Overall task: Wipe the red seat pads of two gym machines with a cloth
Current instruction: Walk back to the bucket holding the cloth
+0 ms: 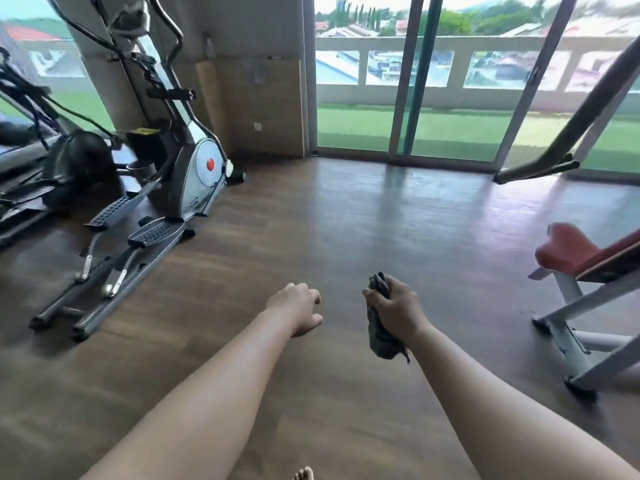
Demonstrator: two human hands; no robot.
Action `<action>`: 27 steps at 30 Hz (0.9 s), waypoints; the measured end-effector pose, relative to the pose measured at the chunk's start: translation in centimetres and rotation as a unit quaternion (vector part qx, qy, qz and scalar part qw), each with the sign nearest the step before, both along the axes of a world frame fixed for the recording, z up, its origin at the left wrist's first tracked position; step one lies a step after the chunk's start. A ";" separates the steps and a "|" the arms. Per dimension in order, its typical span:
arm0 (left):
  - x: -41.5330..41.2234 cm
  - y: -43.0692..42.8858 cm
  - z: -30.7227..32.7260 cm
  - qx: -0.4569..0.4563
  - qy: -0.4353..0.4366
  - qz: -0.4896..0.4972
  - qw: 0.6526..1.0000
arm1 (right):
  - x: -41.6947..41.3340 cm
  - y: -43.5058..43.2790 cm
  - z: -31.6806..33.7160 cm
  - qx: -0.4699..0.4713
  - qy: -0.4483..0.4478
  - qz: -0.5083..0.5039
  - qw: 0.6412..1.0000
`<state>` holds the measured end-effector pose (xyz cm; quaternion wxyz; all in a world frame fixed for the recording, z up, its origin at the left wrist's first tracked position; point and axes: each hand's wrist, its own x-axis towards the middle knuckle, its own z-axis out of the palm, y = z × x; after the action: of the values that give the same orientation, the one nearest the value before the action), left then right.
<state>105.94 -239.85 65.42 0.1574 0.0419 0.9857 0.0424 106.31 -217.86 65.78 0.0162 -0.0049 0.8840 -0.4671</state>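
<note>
Open wooden floor (346,209) was seen between a cross-trainer (187,168) at far left and a white-framed machine (568,327) at right. Its red seat pad (568,251), cut by the right edge, was pointed left. The left hand (298,308) was loosely curled, empty; a grey cloth (381,336), lying near-to-far, was gripped by the right hand (394,306).

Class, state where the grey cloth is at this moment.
In the head view the cloth sits right of centre, gripped by the right hand, over the wooden floor, with the left hand beside it and the red seat pad further right.
</note>
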 end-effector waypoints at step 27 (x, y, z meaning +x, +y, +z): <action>-84.6 12.2 1.3 0.005 0.011 -0.107 0.994 | -79.9 12.4 1.2 0.018 -0.002 -0.112 0.994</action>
<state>21.30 -227.66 66.69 0.1496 0.1483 0.9771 0.0300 26.39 -205.44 66.97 -0.0343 0.0956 0.8870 -0.4504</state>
